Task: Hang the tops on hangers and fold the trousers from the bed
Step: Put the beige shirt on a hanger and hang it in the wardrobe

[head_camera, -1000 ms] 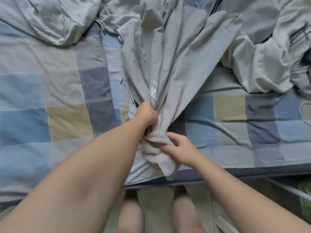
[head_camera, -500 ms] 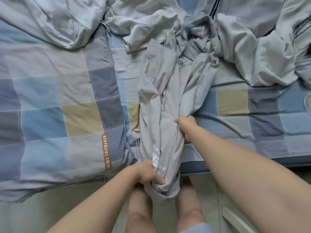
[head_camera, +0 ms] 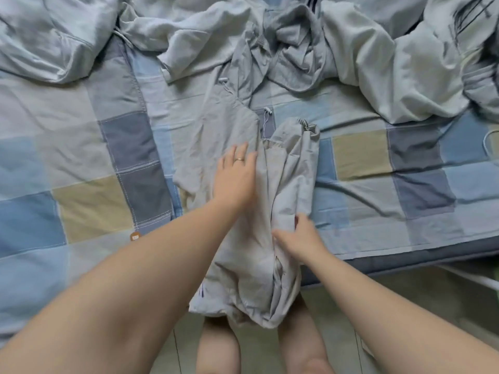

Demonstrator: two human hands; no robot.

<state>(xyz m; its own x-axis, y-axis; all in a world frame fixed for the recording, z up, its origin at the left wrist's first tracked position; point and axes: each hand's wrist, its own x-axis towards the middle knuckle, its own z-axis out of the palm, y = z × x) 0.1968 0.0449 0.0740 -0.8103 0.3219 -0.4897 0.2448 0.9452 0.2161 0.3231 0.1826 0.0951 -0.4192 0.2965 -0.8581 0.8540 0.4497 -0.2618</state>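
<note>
Light grey trousers [head_camera: 243, 247] lie lengthwise on the bed, their near end hanging over the front edge above my legs. Drawstring cords show at the leg ends farther up. My left hand [head_camera: 235, 175] lies flat with straight fingers on the left leg of the trousers; it wears a ring. My right hand [head_camera: 298, 238] rests on the bunched right leg, its fingers pressed into the folds there. Whether they pinch the cloth I cannot tell.
The checked blue, grey and tan bed sheet [head_camera: 89, 168] covers the bed. A heap of pale grey clothes [head_camera: 297, 41] lies across the far side, with more at the left [head_camera: 54, 39] and right [head_camera: 421, 74]. The floor [head_camera: 364, 298] shows below the bed edge.
Both hands let go of the bunched trousers and laid them down on the bed. My left hand moved up and now lies flat on the cloth; my right hand shifted down to the right leg.
</note>
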